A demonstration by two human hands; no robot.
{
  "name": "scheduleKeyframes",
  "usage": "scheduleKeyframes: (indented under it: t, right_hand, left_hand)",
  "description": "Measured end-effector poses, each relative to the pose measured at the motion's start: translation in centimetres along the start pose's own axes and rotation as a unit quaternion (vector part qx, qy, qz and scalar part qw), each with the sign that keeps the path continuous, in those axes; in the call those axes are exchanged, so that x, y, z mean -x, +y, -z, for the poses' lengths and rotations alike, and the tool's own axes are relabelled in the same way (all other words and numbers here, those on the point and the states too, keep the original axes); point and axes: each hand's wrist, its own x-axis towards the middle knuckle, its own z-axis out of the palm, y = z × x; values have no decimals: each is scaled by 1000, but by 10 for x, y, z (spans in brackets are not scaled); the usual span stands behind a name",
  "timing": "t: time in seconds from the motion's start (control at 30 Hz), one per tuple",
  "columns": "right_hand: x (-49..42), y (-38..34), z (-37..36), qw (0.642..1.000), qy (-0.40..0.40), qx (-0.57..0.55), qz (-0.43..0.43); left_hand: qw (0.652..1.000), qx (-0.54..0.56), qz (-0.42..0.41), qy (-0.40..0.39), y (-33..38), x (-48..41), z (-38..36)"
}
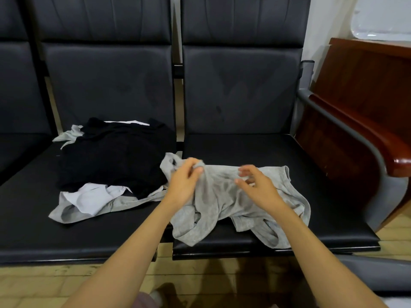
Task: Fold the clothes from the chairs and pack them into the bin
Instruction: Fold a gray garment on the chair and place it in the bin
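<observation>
A crumpled grey garment (224,196) lies across the front of the right black seat (255,150), one fold hanging over the seat's edge. My left hand (185,181) pinches a bunched fold at the garment's upper left. Over the middle of the cloth hovers my right hand (255,185), fingers spread and loosely curled, holding nothing. On the left seat (29,196) sits a heap of black clothes (115,152) with a pale grey piece (89,202) at its front and another pale scrap (71,134) at its back left. No bin is in view.
The black chair backs (240,85) rise behind the seats. A grey armrest (347,130) and a reddish wooden desk (367,103) close off the right side. Tan floor tiles (44,283) show below the seat fronts, with my shoe (164,294) there.
</observation>
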Motion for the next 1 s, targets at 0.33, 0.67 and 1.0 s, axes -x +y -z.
scheduleKeyframes:
  t: [0.33,0.67,1.0]
  right_hand:
    - [-8,-22,0,954,65,-269,-113]
    - [-23,23,26,873,308,-308,-221]
    - [-12,39,28,975,93,178,-98]
  left_hand:
    - [962,-157,30,-220,-14,20,-17]
    - [942,-304,-37,-138,-23,26,-1]
    - [961,-217,-59,-163,-16,18,4]
